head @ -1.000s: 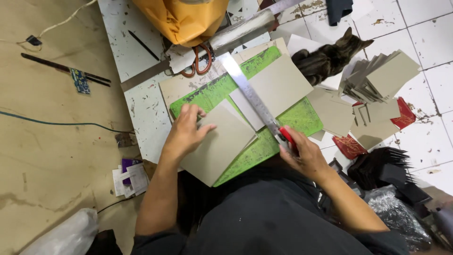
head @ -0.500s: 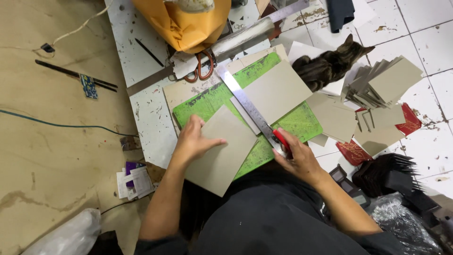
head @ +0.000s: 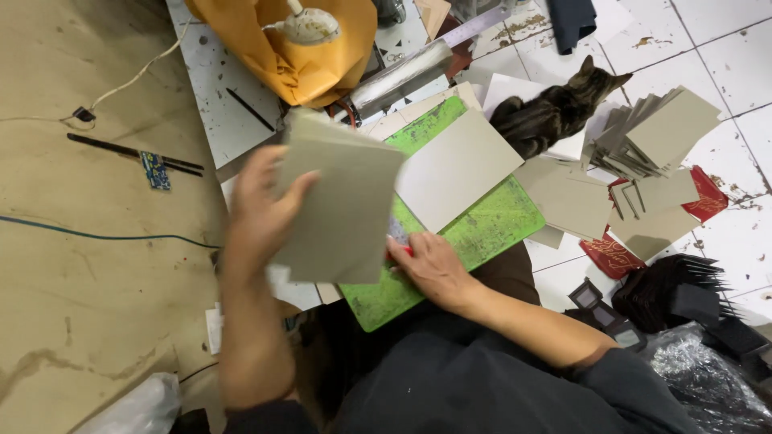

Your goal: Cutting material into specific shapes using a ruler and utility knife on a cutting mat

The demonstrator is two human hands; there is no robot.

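My left hand [head: 257, 210] is gripping a flat grey cardboard sheet [head: 342, 205], lifting it above the green cutting mat [head: 490, 225]. It looks blurred, so it could be slipping from my fingers. My right hand [head: 430, 265] is closing around a red-handled cutter [head: 400, 251] on the mat; that blade could be nicking me.

Bright, even light, soft shadows; the left hand [head: 256, 210] is motion-blurred.
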